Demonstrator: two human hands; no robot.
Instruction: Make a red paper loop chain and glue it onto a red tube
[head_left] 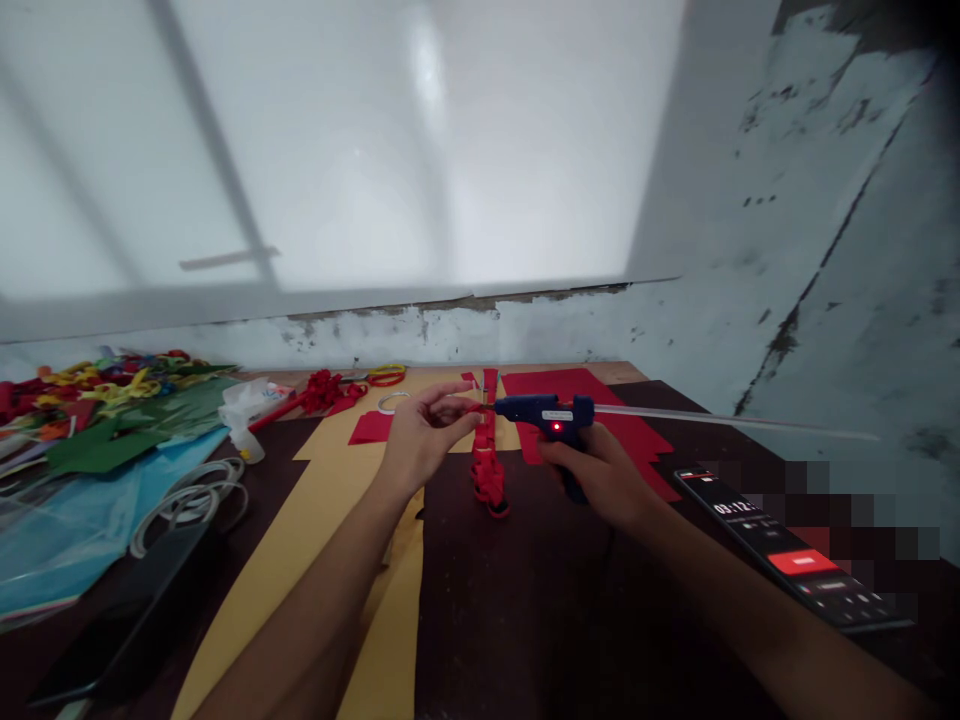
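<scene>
My right hand [592,465] is wrapped round the grip of a blue glue gun [544,410]. Its red light glows, and a long clear glue stick [720,420] sticks out of its back end. The nozzle points left, at the fingertips of my left hand [429,430]. Those fingers are pinched together around a small red piece that the nozzle meets; its exact kind is too small to tell. Just below and between the hands, a red looped strip [489,480] lies along the table, its far end behind the nozzle.
Red sheets [615,415] and yellow paper [277,560] cover parts of the dark table. A phone [787,550] lies at right. To the left are a black device [127,620], a coiled white cable [195,500], a red bunch [326,390], yellow-handled scissors [386,376] and colourful scraps [97,390].
</scene>
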